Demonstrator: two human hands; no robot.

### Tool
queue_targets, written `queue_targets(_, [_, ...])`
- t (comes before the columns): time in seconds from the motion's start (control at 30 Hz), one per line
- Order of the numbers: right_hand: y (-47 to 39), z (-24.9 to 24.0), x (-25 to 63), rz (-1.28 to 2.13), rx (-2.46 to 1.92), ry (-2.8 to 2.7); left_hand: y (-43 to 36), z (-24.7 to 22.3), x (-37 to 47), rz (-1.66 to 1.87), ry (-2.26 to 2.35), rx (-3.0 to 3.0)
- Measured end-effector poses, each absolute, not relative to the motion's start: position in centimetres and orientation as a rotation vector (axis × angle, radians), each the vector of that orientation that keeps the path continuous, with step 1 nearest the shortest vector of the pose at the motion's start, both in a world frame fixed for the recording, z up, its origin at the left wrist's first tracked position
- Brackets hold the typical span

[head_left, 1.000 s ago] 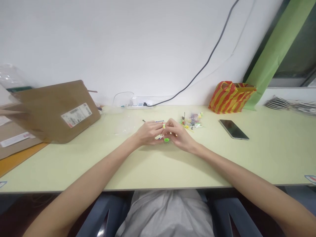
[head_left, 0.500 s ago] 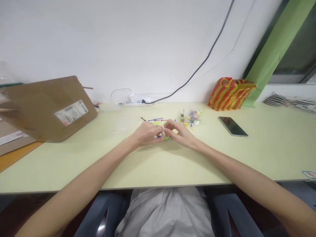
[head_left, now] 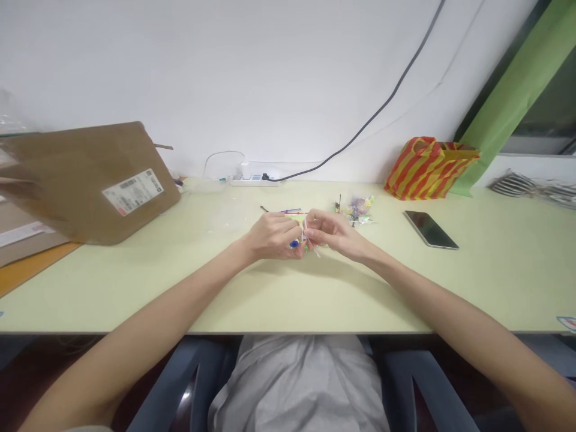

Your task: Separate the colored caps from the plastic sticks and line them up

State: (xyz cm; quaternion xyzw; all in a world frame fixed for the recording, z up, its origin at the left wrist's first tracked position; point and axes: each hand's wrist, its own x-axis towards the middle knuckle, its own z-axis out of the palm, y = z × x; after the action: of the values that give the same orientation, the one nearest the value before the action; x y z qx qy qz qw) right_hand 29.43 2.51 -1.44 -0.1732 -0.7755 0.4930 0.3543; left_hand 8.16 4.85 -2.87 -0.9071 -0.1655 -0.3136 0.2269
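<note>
My left hand (head_left: 275, 236) is closed in a pinch over the table, its fingertips meeting those of my right hand. What it pinches is mostly hidden; a small blue round piece (head_left: 294, 244) shows by its fingers. My right hand (head_left: 336, 235) is closed too, thumb and forefinger gripping a thin white strand (head_left: 317, 252) whose end hangs below the fingers. Behind the hands lie thin coloured sticks (head_left: 294, 211), partly covered. Just right of them is a clear bag of small colourful plastic parts (head_left: 360, 207).
A large cardboard box (head_left: 85, 186) stands at the left. Along the wall lies a power strip (head_left: 255, 181) with a dark cable (head_left: 355, 135). A phone (head_left: 431, 229) and a red-yellow striped bag (head_left: 427, 170) are on the right. The table's front edge (head_left: 310, 333) runs before me.
Both hands stay together at nearly the same place. The white strand's end now hangs out lower right of the fingers, and the blue piece shows more. The view has shifted slightly.
</note>
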Motion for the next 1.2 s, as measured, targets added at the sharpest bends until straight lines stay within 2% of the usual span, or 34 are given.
queue_targets(0.1, [2.6,-1.2,29.8,1.394,-0.392,-2.058,4.6,-2.8,8.3,-0.874,-0.342,-2.550])
queue_targets(0.2, [3.2,-0.8,31.2,1.376,-0.384,-2.048,4.6,-2.7,7.6,-0.779,-0.335,-2.574])
queue_targets(0.37, [5.6,-0.6,33.8,1.054,-0.531,-1.802,6.5,-3.4,5.5,-0.818,-0.565,-2.503])
queue_targets(0.53, [8.3,-2.8,33.5,0.786,-0.861,-1.762,8.3,-4.3,4.5,-0.942,-0.825,-2.398])
queue_targets(0.87, [14.1,-3.9,27.5,0.176,-1.188,-2.392,8.7,-3.8,3.1,-0.977,-1.029,-2.427])
queue_targets(1.03, [14.0,-3.7,26.0,0.107,-1.066,-2.444,8.5,-3.7,3.1,-0.918,-1.039,-2.513])
queue_targets(1.2, [10.7,-3.7,28.9,-0.015,-0.940,-2.457,8.4,-4.0,3.3,-0.902,-1.189,-2.599])
